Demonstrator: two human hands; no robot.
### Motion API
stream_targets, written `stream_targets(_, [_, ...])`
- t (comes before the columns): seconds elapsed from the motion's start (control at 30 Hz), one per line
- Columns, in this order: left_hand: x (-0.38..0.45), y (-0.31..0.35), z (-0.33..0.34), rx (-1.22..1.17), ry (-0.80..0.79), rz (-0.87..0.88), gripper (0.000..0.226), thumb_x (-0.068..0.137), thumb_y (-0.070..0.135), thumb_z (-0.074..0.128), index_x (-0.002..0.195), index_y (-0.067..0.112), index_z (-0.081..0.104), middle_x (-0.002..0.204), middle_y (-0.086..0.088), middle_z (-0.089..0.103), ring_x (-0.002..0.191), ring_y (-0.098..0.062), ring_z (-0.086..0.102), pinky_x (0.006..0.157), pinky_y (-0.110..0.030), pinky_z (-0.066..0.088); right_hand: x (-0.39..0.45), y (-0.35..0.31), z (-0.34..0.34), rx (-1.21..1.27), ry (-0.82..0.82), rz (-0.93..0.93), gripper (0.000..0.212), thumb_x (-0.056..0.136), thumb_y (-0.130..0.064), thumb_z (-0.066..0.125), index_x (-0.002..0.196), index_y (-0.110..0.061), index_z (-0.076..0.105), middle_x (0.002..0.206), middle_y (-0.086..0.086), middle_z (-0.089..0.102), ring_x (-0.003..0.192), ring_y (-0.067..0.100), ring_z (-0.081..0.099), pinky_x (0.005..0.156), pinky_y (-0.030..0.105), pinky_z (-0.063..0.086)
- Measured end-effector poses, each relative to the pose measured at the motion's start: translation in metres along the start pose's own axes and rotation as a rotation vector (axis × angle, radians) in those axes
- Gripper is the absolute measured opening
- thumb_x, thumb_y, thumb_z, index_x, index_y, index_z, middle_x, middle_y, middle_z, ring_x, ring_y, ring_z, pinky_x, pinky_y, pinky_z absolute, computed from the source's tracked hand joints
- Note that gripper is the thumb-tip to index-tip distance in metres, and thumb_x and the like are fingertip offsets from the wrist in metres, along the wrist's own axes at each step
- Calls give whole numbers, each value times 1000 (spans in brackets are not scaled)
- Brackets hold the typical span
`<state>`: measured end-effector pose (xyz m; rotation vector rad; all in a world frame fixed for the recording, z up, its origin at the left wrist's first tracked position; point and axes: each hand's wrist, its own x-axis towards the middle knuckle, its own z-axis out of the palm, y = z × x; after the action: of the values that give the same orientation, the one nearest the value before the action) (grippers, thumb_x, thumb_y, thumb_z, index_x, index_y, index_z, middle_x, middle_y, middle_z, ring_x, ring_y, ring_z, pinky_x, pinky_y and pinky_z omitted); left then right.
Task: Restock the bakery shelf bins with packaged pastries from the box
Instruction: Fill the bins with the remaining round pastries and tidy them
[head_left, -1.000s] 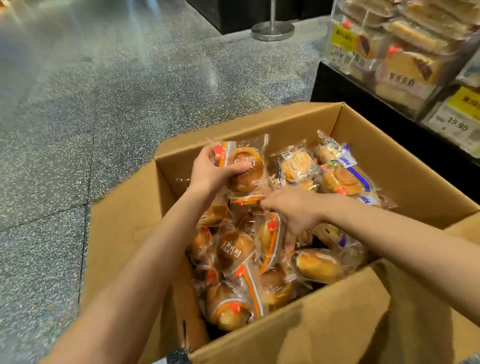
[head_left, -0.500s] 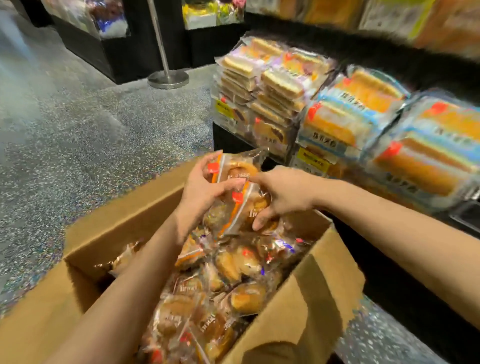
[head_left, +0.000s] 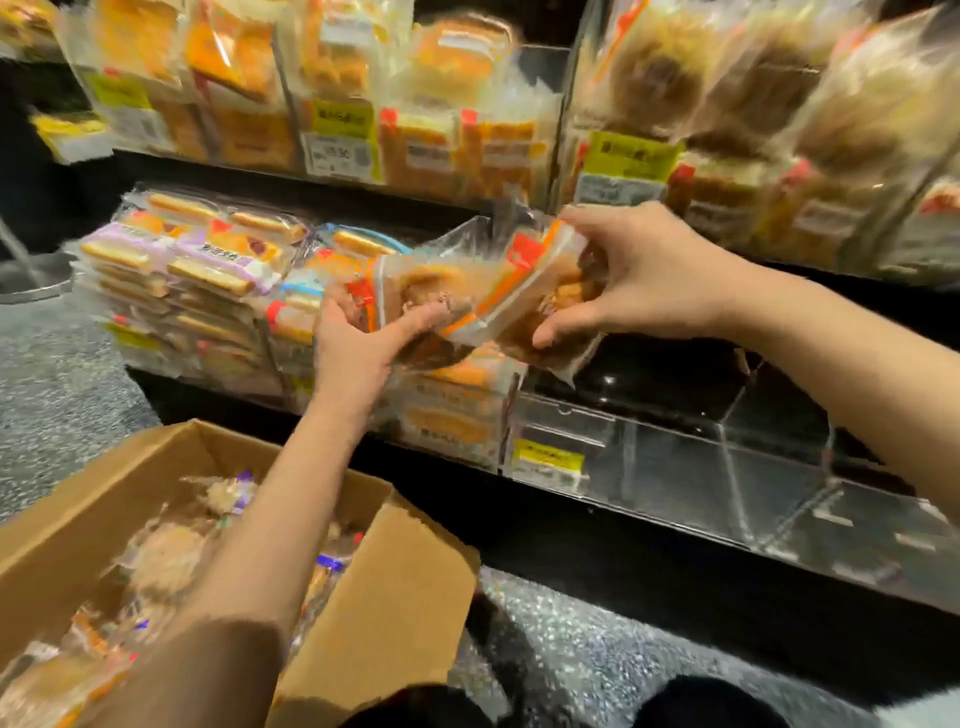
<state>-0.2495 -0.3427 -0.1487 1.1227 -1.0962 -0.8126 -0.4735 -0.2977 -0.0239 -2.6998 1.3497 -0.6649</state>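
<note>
My left hand (head_left: 358, 343) grips a clear-wrapped brown pastry with an orange stripe (head_left: 415, 291), thumb across its front. My right hand (head_left: 639, 280) pinches a second such pastry packet (head_left: 540, 306) from above and the right. Both packets overlap and hang in front of the lower shelf, just above an empty clear acrylic bin (head_left: 675, 457) with a yellow price tag. The cardboard box (head_left: 374, 613) stands open at the lower left, still holding several wrapped pastries (head_left: 166, 561). The picture is motion-blurred.
Filled bins of sliced cake packs (head_left: 197, 270) stand left of the empty one. An upper shelf (head_left: 467, 119) carries more packaged breads behind price labels. Speckled grey floor (head_left: 597, 654) lies between box and black shelf base. A stanchion foot (head_left: 31, 275) sits at far left.
Both hands lifted the two pastry packets out of the box and carried them up and right to the lower shelf. The view swung from the box to the shelf bins.
</note>
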Motion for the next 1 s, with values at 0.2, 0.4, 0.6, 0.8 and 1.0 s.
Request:
stream_targets(0.2, [-14,13,80,-184,142,-9,58,53,22,90,94,18,48,93,-2,61,79,-3,58,80,-22,51,-39,75,-19,-382,-18,212,71,57,-73,66,100,-19,54,98,4,68,96,30,63,73,40,51])
stream_targets(0.4, [-17,7,119,-193,219,-48,86,47,40,88,119,14,49,117,-8,63,105,-17,62,97,-40,50,-39,131,54,-503,-100,280,62,68,-62,71,109,-18,55,110,3,62,107,26,57,76,35,46])
stream_targets(0.6, [-11,5,116,-193,271,-31,76,63,24,87,126,7,48,119,-8,63,107,-16,63,92,-33,53,-5,183,140,-513,-187,402,78,75,-45,74,132,-9,35,111,11,65,106,29,58,93,36,39])
stream_targets(0.8, [-4,11,114,-154,246,-27,76,59,32,89,122,12,51,117,-5,64,103,-13,65,88,-32,56,20,205,167,-534,-310,279,62,77,-43,72,125,-10,53,135,13,48,131,31,36,109,38,23])
stream_targets(1.0, [-14,28,108,-153,198,0,68,63,21,88,118,9,52,111,-6,68,99,-13,68,86,-33,56,9,203,171,-545,-344,264,54,84,-38,66,125,-6,56,136,16,46,127,33,39,104,36,29])
